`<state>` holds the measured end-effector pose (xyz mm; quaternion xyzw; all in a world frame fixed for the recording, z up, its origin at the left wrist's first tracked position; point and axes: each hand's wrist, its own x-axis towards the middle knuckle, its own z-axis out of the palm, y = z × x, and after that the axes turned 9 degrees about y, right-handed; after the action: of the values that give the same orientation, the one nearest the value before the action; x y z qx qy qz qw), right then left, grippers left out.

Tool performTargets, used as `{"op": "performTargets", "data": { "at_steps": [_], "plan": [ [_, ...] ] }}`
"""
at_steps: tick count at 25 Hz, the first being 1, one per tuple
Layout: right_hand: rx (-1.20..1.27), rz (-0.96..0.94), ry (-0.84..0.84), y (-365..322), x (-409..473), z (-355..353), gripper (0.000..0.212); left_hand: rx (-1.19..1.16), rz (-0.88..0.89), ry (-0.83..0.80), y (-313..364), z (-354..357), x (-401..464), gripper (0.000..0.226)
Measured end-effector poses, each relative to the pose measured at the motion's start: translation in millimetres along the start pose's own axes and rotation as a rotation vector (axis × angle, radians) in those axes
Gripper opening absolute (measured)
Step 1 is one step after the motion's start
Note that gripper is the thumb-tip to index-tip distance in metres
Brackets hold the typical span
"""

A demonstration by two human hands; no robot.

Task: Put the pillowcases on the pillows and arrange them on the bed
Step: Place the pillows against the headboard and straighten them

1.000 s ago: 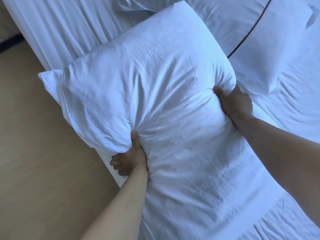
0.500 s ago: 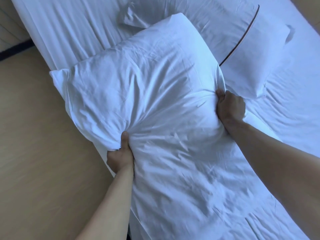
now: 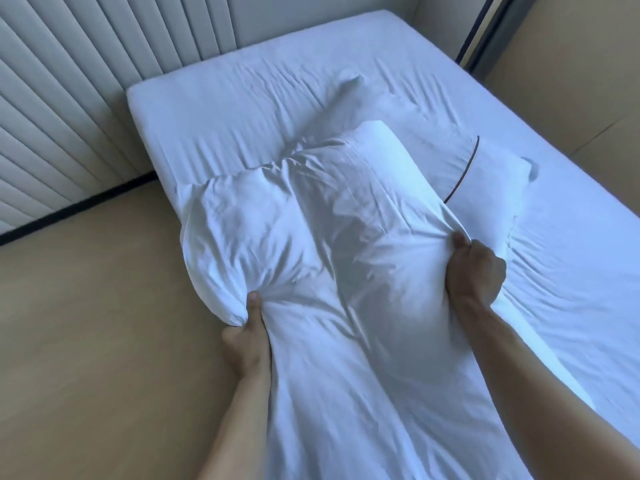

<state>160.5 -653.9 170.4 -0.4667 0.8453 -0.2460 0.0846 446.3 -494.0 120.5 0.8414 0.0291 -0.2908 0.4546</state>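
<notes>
A white pillow in a white pillowcase (image 3: 311, 230) is held up over the near edge of the bed (image 3: 263, 81). My left hand (image 3: 247, 336) grips a bunch of the case's cloth on its left side, thumb on top. My right hand (image 3: 476, 270) grips the case's right side in a fist. The loose open end of the case hangs down toward me between my forearms. Behind it on the sheet lies a second pillow (image 3: 485, 188), its case edged with a dark piping line.
A padded ribbed headboard (image 3: 69, 109) runs along the left behind the bed. Tan wooden floor (image 3: 86, 341) lies to the left of the bed. A dark vertical frame (image 3: 485, 32) and tan wall stand at the far right.
The pillow has bunched and narrowed between my hands as the case is pulled tighter. My view has lifted, so the headboard and the whole bed now show.
</notes>
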Motion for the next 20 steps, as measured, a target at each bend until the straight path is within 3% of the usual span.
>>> {"op": "performTargets", "data": {
  "at_steps": [3,5,13,20],
  "plan": [
    [0.054,0.071,0.049,-58,-26,-10,0.057,0.03,0.099,-0.065,84,-16,57,0.055],
    [0.061,0.102,0.064,-105,-40,-9,0.057,0.094,0.187,-0.126,135,-17,109,0.068],
    [0.115,0.363,0.212,-319,-77,68,0.058,0.376,0.508,-0.366,393,18,324,0.079],
    [0.23,0.573,0.288,-432,-23,156,0.057,0.537,0.749,-0.458,564,132,415,0.08]
  ]
}}
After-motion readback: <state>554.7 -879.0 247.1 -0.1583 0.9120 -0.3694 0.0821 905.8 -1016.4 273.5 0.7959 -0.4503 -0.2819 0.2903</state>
